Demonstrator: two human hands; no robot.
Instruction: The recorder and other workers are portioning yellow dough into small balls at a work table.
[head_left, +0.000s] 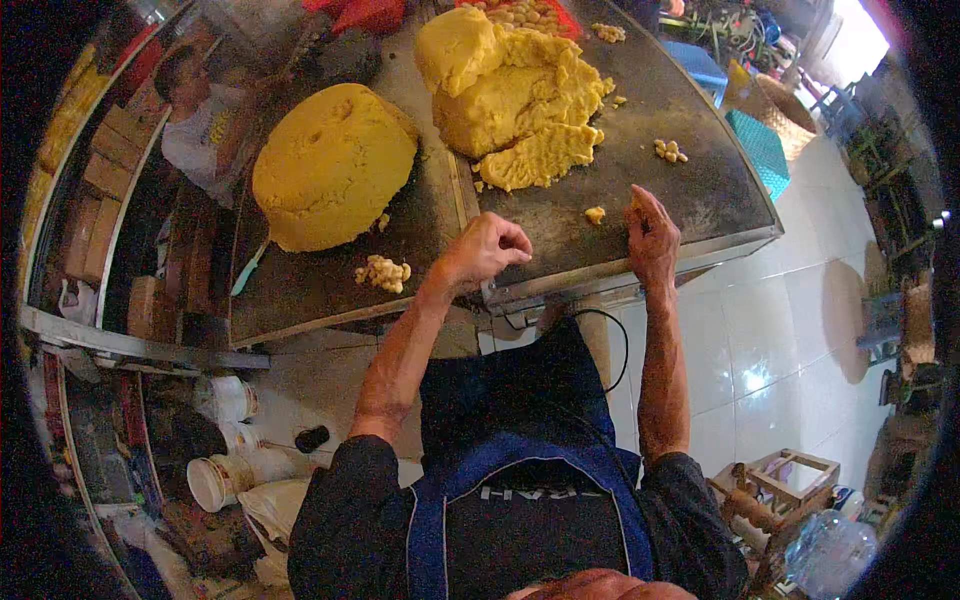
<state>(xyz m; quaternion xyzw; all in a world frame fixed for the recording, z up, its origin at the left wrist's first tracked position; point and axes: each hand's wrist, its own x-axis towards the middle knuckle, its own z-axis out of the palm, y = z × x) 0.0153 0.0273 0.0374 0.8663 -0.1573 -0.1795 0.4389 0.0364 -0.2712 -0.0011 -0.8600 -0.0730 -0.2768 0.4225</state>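
Pale block letters run in a short row across the chest of the wearer's dark shirt (530, 545), inside the curved blue edging of the apron (428, 515); only part of the row shows, cut off at the apron. On the white shirt (190, 148) of the person at upper left sits a yellowish and dark print, too small and blurred to read.

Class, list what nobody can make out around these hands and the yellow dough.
Head view:
Inside the left hand: its back hides the palm.
What the right hand pinches, if anything: too small and blurred.
Underside of the rounded dough mound: its bulk covers it.
Far end of the red container: cut by the top edge.
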